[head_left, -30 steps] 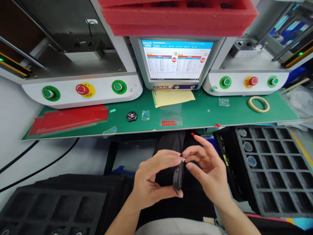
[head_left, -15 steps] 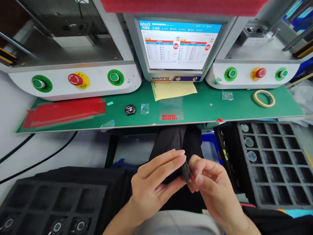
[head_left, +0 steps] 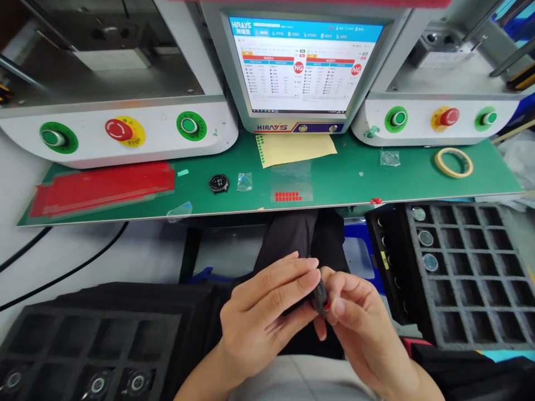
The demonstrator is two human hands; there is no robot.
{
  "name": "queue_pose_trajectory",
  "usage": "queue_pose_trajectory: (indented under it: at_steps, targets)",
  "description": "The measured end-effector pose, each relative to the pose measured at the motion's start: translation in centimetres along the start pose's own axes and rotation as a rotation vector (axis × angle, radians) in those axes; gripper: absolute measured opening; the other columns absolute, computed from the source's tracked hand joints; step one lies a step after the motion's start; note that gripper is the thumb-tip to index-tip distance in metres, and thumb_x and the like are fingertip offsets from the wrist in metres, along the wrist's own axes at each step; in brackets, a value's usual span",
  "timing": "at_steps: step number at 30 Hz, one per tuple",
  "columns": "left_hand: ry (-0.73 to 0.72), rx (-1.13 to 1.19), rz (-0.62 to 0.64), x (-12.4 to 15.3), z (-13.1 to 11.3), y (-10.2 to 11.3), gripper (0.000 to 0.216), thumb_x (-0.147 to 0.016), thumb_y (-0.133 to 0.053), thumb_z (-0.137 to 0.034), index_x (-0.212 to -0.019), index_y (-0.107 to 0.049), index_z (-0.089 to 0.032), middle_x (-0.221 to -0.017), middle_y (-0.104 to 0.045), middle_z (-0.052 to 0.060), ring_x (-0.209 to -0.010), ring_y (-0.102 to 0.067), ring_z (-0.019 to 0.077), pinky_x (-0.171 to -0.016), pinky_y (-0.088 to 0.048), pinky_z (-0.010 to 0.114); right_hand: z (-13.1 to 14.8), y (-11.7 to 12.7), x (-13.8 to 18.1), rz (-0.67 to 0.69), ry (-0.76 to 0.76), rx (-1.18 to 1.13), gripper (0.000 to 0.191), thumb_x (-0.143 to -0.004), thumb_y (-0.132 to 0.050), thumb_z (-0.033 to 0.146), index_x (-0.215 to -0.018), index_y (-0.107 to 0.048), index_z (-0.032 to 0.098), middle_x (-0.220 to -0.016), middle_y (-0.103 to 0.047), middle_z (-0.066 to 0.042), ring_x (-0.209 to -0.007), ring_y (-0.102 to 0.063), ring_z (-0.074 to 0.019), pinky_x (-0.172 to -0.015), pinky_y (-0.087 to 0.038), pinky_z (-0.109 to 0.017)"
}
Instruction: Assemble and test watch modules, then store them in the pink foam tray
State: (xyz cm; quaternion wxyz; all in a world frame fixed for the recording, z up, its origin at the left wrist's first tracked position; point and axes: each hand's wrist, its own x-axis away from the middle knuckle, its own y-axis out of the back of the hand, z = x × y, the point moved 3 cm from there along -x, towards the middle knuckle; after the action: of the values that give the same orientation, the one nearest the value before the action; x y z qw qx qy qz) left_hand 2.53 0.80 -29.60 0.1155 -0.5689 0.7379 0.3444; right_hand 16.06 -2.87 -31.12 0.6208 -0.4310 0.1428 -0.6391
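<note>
watch body (head_left: 320,294) pinched edge-on between both hands' fingers, over our lap | left hand (head_left: 263,317) fingers clamp its rim; right hand (head_left: 359,323) fingertips press a red sticker (head_left: 328,304) | we should steady it, press squarely | foam tray (head_left: 468,267) beyond right fingers

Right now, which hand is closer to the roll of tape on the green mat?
Right. The right hand sits below the tape roll, toward its left; the left hand is farther left.

The monitor (head_left: 298,67) reads "HIRAYS" and "NG" twice; the watch face (head_left: 219,182) shows "01 51".
</note>
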Motion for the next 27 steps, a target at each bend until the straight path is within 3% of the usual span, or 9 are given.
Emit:
queue_pose_trajectory:
  at_steps: [5, 12, 18, 22, 24, 27]
  targets:
    - [0.007, -0.001, -0.008, -0.1, 0.1, -0.1, 0.054, -0.078, -0.076, -0.008, -0.128, -0.060, -0.021, -0.122, -0.069, 0.003, -0.107, -0.069, 0.0184, -0.095, -0.060, 0.032, -0.1, 0.1, -0.2, -0.017, 0.011, 0.022, 0.011, -0.077, -0.078, 0.028, -0.071, -0.071, 0.021, -0.068, -0.050, 0.004, -0.059, -0.056, -0.0057, -0.056, -0.048, -0.015]
    - [-0.044, 0.002, -0.038, -0.3, 0.0, 0.0, 0.053, -0.074, -0.077, -0.003, -0.124, -0.062, -0.013, -0.123, -0.068, 0.006, -0.111, -0.067, 0.0188, -0.099, -0.057, 0.030, 0.1, -0.3, -0.4, -0.021, 0.003, -0.018, 0.011, -0.077, -0.078, 0.026, -0.072, -0.071, 0.020, -0.069, -0.051, 0.004, -0.060, -0.057, -0.0056, -0.058, -0.052, -0.015]
    - [-0.024, -0.011, -0.072, 0.0, 0.2, -0.2, 0.056, -0.074, -0.076, 0.000, -0.125, -0.063, -0.020, -0.118, -0.071, 0.004, -0.105, -0.069, 0.0194, -0.092, -0.061, 0.030, -0.6, -0.9, -0.2, -0.110, 0.007, -0.107, 0.015, -0.074, -0.080, 0.025, -0.075, -0.066, 0.020, -0.074, -0.054, 0.005, -0.060, -0.055, -0.0045, -0.056, -0.053, -0.014]
    - [0.192, 0.226, -0.092, -0.1, 1.2, -0.4, 0.059, -0.070, -0.081, -0.007, -0.124, -0.065, -0.026, -0.117, -0.072, 0.005, -0.097, -0.072, 0.0207, -0.087, -0.062, 0.030, -0.8, -0.7, -0.5, -0.171, 0.007, -0.136, 0.026, -0.074, -0.080, 0.029, -0.092, -0.063, 0.024, -0.079, -0.057, 0.004, -0.057, -0.051, -0.0057, -0.046, -0.049, -0.014]
    - [0.377, 0.510, -0.106, -0.2, 1.8, -0.5, 0.057, -0.072, -0.081, -0.013, -0.125, -0.065, -0.027, -0.120, -0.071, 0.006, -0.095, -0.073, 0.0218, -0.086, -0.062, 0.031, -0.2, -0.4, -0.7, -0.199, 0.066, -0.122, 0.023, -0.077, -0.076, 0.034, -0.092, -0.062, 0.024, -0.078, -0.057, 0.003, -0.056, -0.048, -0.0070, -0.043, -0.046, -0.015]
    - [0.617, 0.964, -0.118, -0.5, 2.4, -0.8, 0.033, -0.087, -0.068, -0.025, -0.120, -0.068, -0.025, -0.119, -0.071, 0.009, -0.091, -0.074, 0.0192, -0.079, -0.063, 0.027, 1.1, 0.2, -0.6, -0.301, 0.204, -0.065, 0.016, -0.081, -0.070, 0.035, -0.088, -0.061, 0.024, -0.076, -0.054, 0.002, -0.057, -0.046, -0.0083, -0.046, -0.046, -0.018]
